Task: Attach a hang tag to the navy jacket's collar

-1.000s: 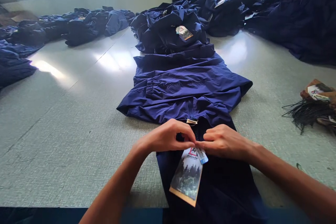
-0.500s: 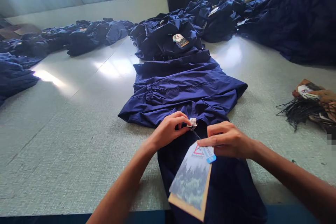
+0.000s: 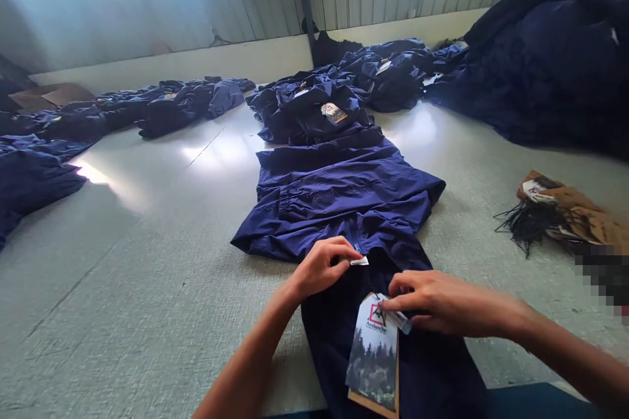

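A navy blue garment (image 3: 344,193) lies spread on the table in front of me, its lower part reaching toward the near edge. My left hand (image 3: 324,266) pinches a small white label (image 3: 360,262) at the garment's opening, just below a zipper. Closed on the top of a paper hang tag (image 3: 374,353) is my right hand (image 3: 435,302). The tag carries a red-framed logo and a forest picture, with brown card behind it. A small plastic-looking tab (image 3: 403,323) sits under my right fingers. A thin dark string (image 3: 373,285) runs up from the tag toward the label.
Loose hang tags with black strings (image 3: 555,206) lie in a bunch on the table (image 3: 147,288) at right. Heaps of navy garments stand at far left (image 3: 181,105), behind the spread garment (image 3: 314,111) and at upper right (image 3: 545,65).
The view has tilted up, so the scene sits lower. The hang tag has turned more upright and faces me. The white label now shows edge-on in my left fingers.
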`<state>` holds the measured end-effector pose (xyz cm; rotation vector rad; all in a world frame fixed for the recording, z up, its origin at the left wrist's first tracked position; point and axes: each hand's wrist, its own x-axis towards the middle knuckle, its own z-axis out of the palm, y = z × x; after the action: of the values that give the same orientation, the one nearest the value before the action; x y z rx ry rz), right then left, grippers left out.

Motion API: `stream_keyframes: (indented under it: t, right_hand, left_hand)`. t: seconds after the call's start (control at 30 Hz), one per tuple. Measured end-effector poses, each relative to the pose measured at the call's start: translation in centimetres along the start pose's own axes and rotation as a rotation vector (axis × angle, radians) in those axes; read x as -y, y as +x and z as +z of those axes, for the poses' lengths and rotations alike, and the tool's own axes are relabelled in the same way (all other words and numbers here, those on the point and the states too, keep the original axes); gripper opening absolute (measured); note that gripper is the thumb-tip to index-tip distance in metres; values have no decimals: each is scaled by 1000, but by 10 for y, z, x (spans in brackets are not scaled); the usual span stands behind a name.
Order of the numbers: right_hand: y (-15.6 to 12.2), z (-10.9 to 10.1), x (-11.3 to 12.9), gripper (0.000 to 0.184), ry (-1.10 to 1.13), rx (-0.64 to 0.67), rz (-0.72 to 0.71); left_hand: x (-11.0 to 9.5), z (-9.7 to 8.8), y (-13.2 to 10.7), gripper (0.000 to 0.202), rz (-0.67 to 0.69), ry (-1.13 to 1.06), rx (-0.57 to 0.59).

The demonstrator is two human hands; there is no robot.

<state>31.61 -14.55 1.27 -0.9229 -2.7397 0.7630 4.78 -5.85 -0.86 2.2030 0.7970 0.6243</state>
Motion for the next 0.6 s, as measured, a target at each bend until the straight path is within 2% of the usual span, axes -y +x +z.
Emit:
stream_keyframes:
  t: [0.1,0.17,0.23,0.33,0.37,0.43,0.5,0.6]
  right_hand:
    - [-8,-16,-8,51,122,-2,52]
    - [-1,-28,-26,42,142,-105,32]
    - [16,-40,-54,37,60,-274,79]
    - [49,-54,-102,43,-209,-410,311]
    - [60,-57,-116,47,-313,-405,427]
    - [75,-57,-139,52,-354,-406,518]
    - [80,-50,-152,50,-372,-385,567]
    - [71,-30,-153,49,-412,-381,601]
  left_hand:
    - [-4,-8,3,20,-18,31,-262]
    - [2,-20,9,21,-38,100,-437]
    - [15,-37,19,24,-117,217,-532]
    - [45,-68,35,31,-265,550,-418]
    - [56,-76,40,36,-309,596,-411]
    - [77,-86,43,46,-386,650,-401]
    - [93,-85,38,49,-452,693,-356]
    - [102,-68,22,52,-502,764,-330]
